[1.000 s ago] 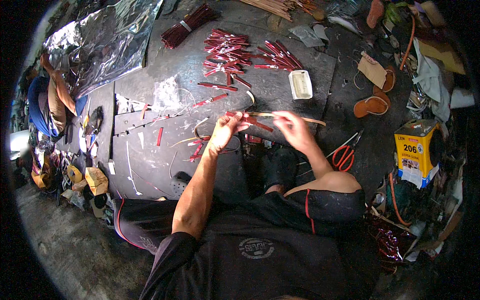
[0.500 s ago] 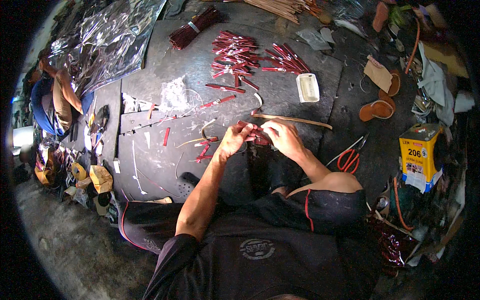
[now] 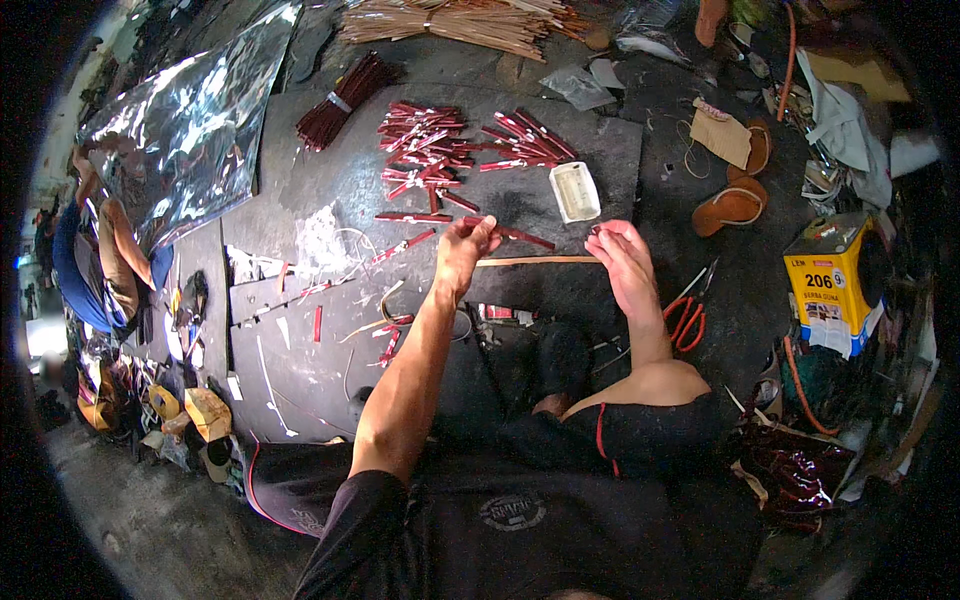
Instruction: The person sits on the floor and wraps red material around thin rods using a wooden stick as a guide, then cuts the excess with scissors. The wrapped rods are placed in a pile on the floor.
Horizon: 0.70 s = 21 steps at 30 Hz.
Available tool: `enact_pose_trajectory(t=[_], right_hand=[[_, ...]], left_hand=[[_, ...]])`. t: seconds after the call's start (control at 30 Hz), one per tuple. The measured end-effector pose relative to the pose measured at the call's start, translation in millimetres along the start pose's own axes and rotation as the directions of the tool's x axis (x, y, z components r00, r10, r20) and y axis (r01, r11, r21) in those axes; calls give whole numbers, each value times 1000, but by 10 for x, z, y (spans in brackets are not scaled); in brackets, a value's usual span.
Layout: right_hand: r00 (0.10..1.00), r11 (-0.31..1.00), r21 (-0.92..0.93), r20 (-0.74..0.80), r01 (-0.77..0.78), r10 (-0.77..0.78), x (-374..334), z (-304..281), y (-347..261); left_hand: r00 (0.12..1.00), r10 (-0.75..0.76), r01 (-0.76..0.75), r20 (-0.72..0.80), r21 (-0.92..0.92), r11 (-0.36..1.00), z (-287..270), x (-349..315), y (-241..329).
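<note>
My left hand (image 3: 467,250) is closed in a pinch on a dark red strip (image 3: 528,239), whose free end points right. My right hand (image 3: 625,265) is held apart from it, just below a small white tray (image 3: 575,193). Its thumb and fingertips are drawn together; whatever lies between them is too small to name. A thin tan strip (image 3: 540,261) runs below the red one, its right end reaching behind my right hand. Beyond my left hand lie a heap of short dark red strips (image 3: 425,150) with pale bits on them and a fanned group of red strips (image 3: 528,140).
A tied dark red bundle (image 3: 340,104) and tan sticks (image 3: 440,25) lie farther off. Red-handled scissors (image 3: 688,318), brown sandals (image 3: 728,206) and a yellow can (image 3: 828,285) are at right. Another person (image 3: 110,245) sits at left near a shiny sheet (image 3: 190,130).
My hands have come apart; the right one moved right, towards the white tray. The red strip now extends from my left hand. The whole view has shifted a little.
</note>
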State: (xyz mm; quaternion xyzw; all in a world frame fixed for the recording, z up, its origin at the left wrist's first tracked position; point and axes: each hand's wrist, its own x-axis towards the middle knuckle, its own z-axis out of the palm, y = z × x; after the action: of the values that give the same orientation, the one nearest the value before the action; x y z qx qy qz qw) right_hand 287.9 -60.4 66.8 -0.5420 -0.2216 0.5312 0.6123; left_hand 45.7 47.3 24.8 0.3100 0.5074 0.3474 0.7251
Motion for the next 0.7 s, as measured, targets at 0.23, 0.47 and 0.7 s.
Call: enact_pose_trajectory(t=[0.23, 0.47, 0.7], right_hand=[[994, 996, -89, -107, -8, -1, -98, -177, -81], [993, 989, -142, -112, -43, 27, -133, -195, -140], [995, 988, -154, -103, -7, -9, -136, -212, -273]], left_hand=[[878, 478, -170, 15, 944, 283, 242, 444, 148], [756, 515, -424, 404, 902, -86, 388, 1181, 110], [693, 471, -527, 546, 829, -186, 100, 1224, 228]])
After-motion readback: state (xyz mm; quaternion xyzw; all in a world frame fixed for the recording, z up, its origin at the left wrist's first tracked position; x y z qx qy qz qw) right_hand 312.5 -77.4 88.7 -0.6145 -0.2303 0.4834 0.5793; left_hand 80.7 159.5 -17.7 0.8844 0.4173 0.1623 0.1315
